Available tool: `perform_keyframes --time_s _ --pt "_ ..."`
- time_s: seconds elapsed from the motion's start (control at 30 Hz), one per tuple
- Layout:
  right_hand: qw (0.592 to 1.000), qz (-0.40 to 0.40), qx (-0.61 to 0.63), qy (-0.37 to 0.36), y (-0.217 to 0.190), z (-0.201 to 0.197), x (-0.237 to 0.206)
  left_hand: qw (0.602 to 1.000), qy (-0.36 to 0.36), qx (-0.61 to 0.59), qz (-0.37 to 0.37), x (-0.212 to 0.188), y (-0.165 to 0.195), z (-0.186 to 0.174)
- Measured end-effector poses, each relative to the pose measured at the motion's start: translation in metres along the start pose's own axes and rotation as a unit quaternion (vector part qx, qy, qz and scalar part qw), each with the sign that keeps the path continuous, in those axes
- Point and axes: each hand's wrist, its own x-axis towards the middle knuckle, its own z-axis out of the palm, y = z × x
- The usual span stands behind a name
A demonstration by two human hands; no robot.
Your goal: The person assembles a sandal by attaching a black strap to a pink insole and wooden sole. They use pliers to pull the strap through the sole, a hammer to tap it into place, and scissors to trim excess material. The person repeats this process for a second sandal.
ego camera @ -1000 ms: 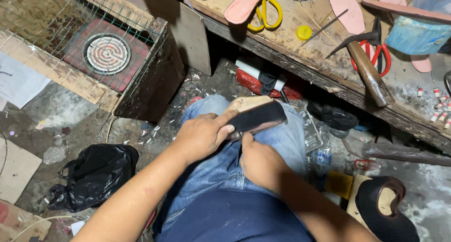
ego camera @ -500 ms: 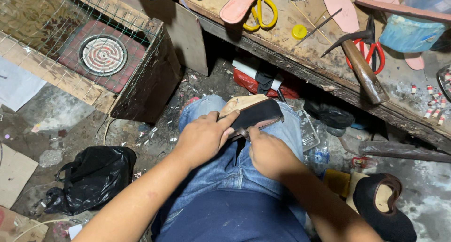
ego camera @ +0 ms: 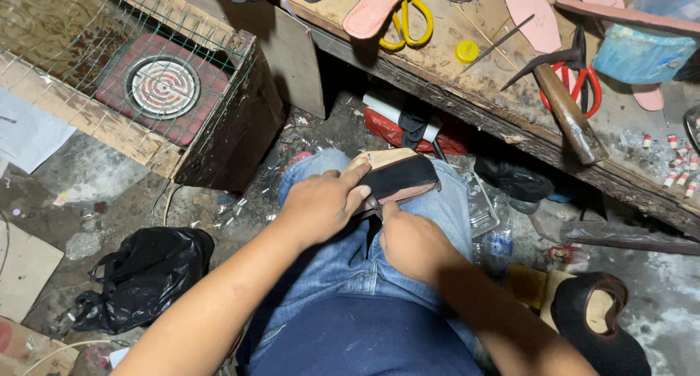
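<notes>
The left hand (ego camera: 321, 204) closes its grip over the near end of a shoe sole (ego camera: 397, 177), a tan piece faced with black, which lies across the knees on blue jeans (ego camera: 343, 274); the right hand (ego camera: 412, 241) sits just below it, its grip narrow, pinching a small thin tool against the sole's lower edge; what the tool is cannot be told. Ahead runs a worn wooden table (ego camera: 503, 121); on it lie yellow scissors (ego camera: 408, 26), a pink insole (ego camera: 375, 8), a yellow cap (ego camera: 467, 51), a hammer (ego camera: 565, 102) resting over red scissors (ego camera: 583, 88), and a blue plastic tub (ego camera: 638, 51). To the left stands a wire-meshed wooden box (ego camera: 219, 135) holding a round coil stove (ego camera: 162, 86). The floor is dirty concrete, strewn with scraps; a black plastic bag (ego camera: 142, 277) lies at the left, and 1 black shoe (ego camera: 598, 332) at the right, well apart from the hands; light is dim under the table.
</notes>
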Motion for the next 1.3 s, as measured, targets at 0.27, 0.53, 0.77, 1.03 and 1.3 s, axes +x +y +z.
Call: perform_keyframes --time_s 0.27,0.53,0.77,1.03,1.3 --pt "0.965 -0.133 -0.095 0.207 0.018 0.011 -0.033 0.997 -0.075 0.012 0.019 0.013 -0.011 -0.004" --pt "0.999 -0.025 0.006 -0.036 0.051 0.018 -0.087 0.987 -0.136 0.041 -0.07 0.033 0.005 -0.012" --pt "0.991 -0.075 0.09 -0.066 0.08 0.025 -0.089 0.982 -0.172 0.073 -0.037 0.036 0.01 -0.019" --pt "0.987 -0.117 0.104 0.029 0.108 -0.023 -0.068 0.969 -0.204 0.093 -0.105 0.051 0.023 -0.018" --pt "0.863 0.071 -0.166 0.472 0.181 -0.096 -0.006 0.973 -0.188 0.111 -0.074 0.049 0.026 -0.024"
